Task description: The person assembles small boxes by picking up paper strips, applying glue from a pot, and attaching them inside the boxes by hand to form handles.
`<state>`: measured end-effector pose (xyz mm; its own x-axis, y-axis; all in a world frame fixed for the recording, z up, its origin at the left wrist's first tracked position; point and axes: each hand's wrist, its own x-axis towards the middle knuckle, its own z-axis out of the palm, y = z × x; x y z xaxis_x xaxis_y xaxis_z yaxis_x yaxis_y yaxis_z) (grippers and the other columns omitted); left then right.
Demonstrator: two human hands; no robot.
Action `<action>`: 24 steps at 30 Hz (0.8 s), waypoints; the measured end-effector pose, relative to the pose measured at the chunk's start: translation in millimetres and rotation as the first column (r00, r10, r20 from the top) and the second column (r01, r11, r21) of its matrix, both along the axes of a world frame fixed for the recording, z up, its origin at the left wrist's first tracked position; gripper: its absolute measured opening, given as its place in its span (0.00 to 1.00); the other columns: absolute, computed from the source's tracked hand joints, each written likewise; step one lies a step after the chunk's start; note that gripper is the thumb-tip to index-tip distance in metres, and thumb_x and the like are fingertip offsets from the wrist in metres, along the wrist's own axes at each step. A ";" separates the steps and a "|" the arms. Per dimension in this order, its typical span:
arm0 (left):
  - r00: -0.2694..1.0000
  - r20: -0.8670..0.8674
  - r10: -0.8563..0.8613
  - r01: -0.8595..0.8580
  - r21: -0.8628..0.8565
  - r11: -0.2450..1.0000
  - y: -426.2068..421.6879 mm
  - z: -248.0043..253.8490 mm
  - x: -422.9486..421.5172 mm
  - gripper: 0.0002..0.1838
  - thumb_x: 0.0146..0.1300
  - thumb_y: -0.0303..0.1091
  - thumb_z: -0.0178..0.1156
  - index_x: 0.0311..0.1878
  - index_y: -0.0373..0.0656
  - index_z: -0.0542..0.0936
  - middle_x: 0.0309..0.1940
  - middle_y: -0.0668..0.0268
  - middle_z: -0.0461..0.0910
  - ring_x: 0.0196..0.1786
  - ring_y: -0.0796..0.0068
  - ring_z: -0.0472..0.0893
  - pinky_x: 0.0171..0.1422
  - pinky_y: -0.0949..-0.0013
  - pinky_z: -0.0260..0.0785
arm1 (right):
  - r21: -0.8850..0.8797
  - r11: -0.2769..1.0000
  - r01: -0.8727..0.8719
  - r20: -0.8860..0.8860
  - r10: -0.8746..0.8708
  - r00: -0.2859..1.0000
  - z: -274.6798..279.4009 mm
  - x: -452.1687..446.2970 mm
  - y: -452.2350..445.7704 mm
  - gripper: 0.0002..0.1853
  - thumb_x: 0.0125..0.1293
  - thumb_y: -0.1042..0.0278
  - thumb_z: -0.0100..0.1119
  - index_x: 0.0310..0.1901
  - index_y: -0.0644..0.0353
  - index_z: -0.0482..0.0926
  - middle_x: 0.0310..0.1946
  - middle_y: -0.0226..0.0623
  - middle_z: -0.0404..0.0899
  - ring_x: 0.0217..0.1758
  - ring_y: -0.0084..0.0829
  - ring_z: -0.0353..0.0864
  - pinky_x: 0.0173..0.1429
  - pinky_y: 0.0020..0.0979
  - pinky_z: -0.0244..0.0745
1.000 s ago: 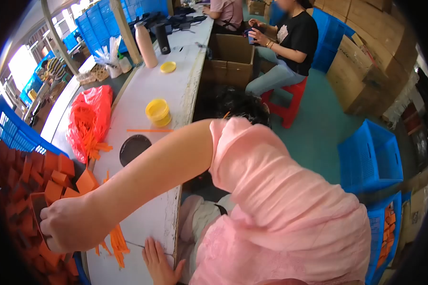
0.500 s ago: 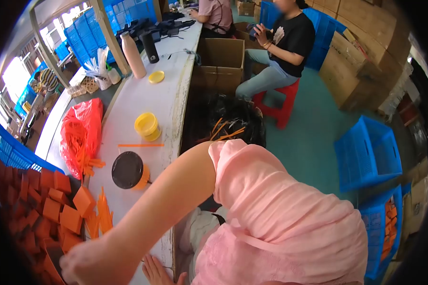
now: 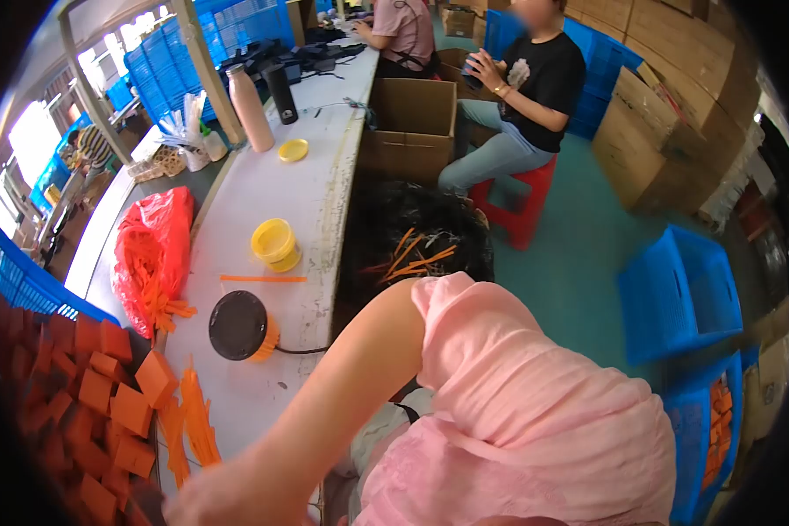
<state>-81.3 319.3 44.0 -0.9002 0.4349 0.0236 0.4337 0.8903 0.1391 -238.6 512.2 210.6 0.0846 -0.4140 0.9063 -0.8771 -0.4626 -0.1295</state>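
Note:
My right hand (image 3: 215, 498) is at the bottom left, blurred and cut by the frame edge, its fingers curled. A dark brownish-orange piece (image 3: 146, 501) shows at its left side; what it is I cannot make out. Beside the hand lies a heap of orange block-shaped pieces (image 3: 131, 408) in a blue crate (image 3: 39, 273). Flat orange strips (image 3: 199, 421) lie on the table just above the hand. Of my left hand at most a sliver of skin (image 3: 314, 508) shows at the bottom edge below my right forearm; its fingers are hidden.
On the white table (image 3: 263, 188) stand a round black-topped device (image 3: 238, 325) with a cable, a yellow tub (image 3: 275, 245), a yellow lid (image 3: 293, 151) and two bottles. A red bag (image 3: 153, 254) holds orange strips. Two people sit beyond; blue crates (image 3: 679, 294) stand right.
My right hand has moved right, away from the orange heap, with the dark piece beside it. My left hand, earlier flat at the table edge, has mostly gone from view.

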 end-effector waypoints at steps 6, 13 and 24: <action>0.999 -0.034 0.028 -0.028 -0.005 1.000 -2.8 -9.1 5.6 0.42 0.69 0.47 0.54 0.78 0.30 0.53 0.78 0.40 0.53 0.80 0.42 0.54 0.81 0.42 0.47 | 0.072 0.994 0.081 -0.079 -0.075 0.994 -31.4 9.5 9.9 0.09 0.63 0.59 0.59 0.33 0.55 0.79 0.31 0.39 0.77 0.40 0.44 0.78 0.44 0.43 0.75; 0.996 -0.066 0.051 -0.052 -0.009 0.999 -10.4 -22.1 12.9 0.40 0.70 0.44 0.53 0.78 0.31 0.54 0.78 0.41 0.54 0.80 0.43 0.55 0.81 0.43 0.49 | 0.651 0.660 0.374 -0.250 -0.279 0.927 -81.7 -7.5 47.9 0.10 0.54 0.68 0.64 0.36 0.65 0.82 0.37 0.45 0.82 0.43 0.45 0.81 0.45 0.41 0.79; 0.995 -0.041 0.093 -0.096 -0.079 0.992 -11.0 -26.2 15.9 0.33 0.71 0.36 0.46 0.76 0.31 0.56 0.77 0.44 0.57 0.80 0.44 0.57 0.82 0.44 0.50 | 0.830 0.340 0.442 -0.393 -0.206 0.896 -107.7 -13.1 45.5 0.11 0.57 0.68 0.65 0.41 0.61 0.85 0.42 0.40 0.82 0.49 0.39 0.77 0.46 0.39 0.77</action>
